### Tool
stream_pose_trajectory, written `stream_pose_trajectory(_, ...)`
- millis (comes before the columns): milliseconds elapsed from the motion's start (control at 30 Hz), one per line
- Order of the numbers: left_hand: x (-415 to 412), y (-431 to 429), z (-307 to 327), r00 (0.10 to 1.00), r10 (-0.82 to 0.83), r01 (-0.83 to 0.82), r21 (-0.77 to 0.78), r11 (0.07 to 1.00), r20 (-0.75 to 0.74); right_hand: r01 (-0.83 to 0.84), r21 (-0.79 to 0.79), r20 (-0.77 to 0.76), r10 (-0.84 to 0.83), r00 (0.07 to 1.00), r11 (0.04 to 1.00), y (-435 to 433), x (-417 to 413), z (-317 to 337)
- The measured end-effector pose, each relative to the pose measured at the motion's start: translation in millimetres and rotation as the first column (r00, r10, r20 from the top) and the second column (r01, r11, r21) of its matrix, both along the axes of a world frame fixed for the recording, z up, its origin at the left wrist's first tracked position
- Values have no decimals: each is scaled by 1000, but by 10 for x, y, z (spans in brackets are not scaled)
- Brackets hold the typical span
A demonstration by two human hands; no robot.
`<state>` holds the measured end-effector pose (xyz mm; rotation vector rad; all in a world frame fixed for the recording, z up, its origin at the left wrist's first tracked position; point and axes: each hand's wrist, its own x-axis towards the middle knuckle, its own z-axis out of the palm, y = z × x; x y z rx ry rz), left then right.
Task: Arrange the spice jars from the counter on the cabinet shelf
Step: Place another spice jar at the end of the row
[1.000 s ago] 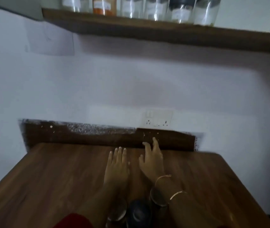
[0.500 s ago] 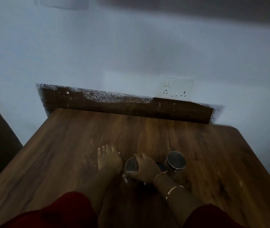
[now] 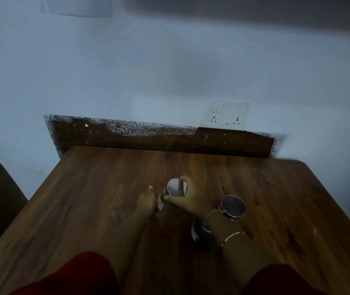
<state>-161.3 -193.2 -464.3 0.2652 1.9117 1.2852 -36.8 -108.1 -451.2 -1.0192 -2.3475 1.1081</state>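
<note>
Three spice jars with round metal lids are on or just above the wooden counter. My right hand is wrapped around the lid end of one jar, which is tilted. My left hand rests against that jar's lower left side, fingers curled. A second jar stands upright to the right of my right wrist. A third jar stands under my right forearm, partly hidden by it. The shelf is out of view.
A dark wooden backsplash strip runs along the counter's far edge against a white wall. A white switch and socket plate sits on the wall above it. The counter's edge drops away at left and right.
The camera tilted down from the shelf to the counter. My right hand closed on a jar's lid and tipped the jar up, and my left hand came in against its side.
</note>
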Motion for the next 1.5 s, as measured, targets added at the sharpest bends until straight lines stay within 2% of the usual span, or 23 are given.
stream_pose_trajectory(67, -28, -1, 147, 967, 19, -63, 165, 984, 254, 12, -57, -94, -17, 995, 998, 67, -41, 187)
stream_pose_trajectory(133, -59, 7, 297, 902, -31, -127, 333, 934, 431, 23, -84, -195, -39, 980, 996, 135, -62, 381)
stream_pose_trajectory(233, -73, 98, 538, 812, -176, -164, 506, 847, 557, 34, -89, -332, -62, 941, 995, 218, -110, 702)
stream_pose_trajectory(300, -74, 171, 723, 763, -244, -185, 564, 805, 599, 11, -128, -453, -68, 889, 992, 247, -156, 923)
stream_pose_trajectory(333, -75, 218, 811, 764, -260, -188, 590, 785, 590, -9, -155, -517, -74, 853, 988, 261, -177, 1031)
stream_pose_trajectory(433, -22, 334, 1058, 841, -235, -179, 660, 729, 487, -50, -185, -656, -85, 750, 981, 280, -209, 1353)
stream_pose_trajectory(600, 199, 432, 1580, 920, -91, -263, 773, 577, 381, -95, -155, -815, -74, 575, 983, 261, -222, 1904)
stream_pose_trajectory(833, 545, 354, 2190, 941, 129, -336, 816, 470, 313, -220, -121, -907, -17, 422, 968, 126, -206, 2475)
stream_pose_trajectory(1033, 893, 182, 2471, 961, 218, -229, 926, 299, 168, -379, -72, -956, 45, 290, 922, 19, -144, 2809)
stream_pose_trajectory(1100, 970, 137, 2514, 966, 222, -188, 946, 265, 130, -440, -56, -961, 72, 269, 896, -24, -93, 2918)
stream_pose_trajectory(1300, 1151, 46, 2597, 962, 274, -58, 981, 185, 5, -556, -55, -949, 130, 289, 830, -110, 47, 3110)
stream_pose_trajectory(1500, 1288, 9, 2613, 970, 241, -21, 994, 108, -6, -628, 0, -942, 211, 261, 778, -64, 120, 3150)
